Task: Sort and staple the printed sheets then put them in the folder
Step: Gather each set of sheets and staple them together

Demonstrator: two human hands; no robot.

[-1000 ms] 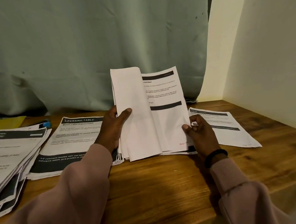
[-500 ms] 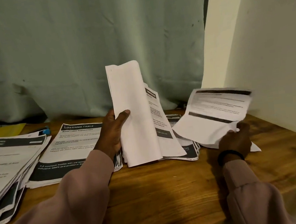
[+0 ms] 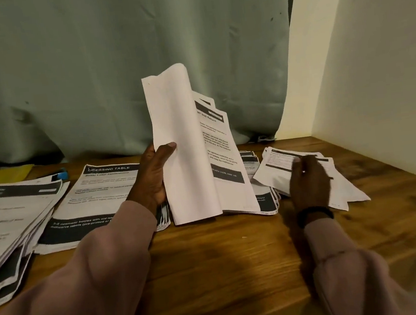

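My left hand [image 3: 154, 178] grips a bundle of printed sheets [image 3: 188, 154] held upright at the table's middle, blank backs turned towards me, its lower edge resting on more sheets lying flat. My right hand [image 3: 308, 180] lies on a single printed sheet [image 3: 280, 167] that sits on the small pile at the right [image 3: 343, 186]; its fingers are blurred. A pile headed "DRESSING TABLE" [image 3: 95, 197] lies left of my left hand. A larger fanned stack [image 3: 8, 224] is at the far left. A yellow folder [image 3: 1, 175] lies at the back left.
A blue-tipped object [image 3: 61, 175] peeks out behind the left stack. A green curtain [image 3: 115, 64] hangs behind the wooden table [image 3: 238, 262]. A cream wall [image 3: 377, 67] bounds the table's right side.
My right hand took a sheet off the upright bundle, carried it right and brought it down onto the right pile. My left hand kept its grip on the bundle.
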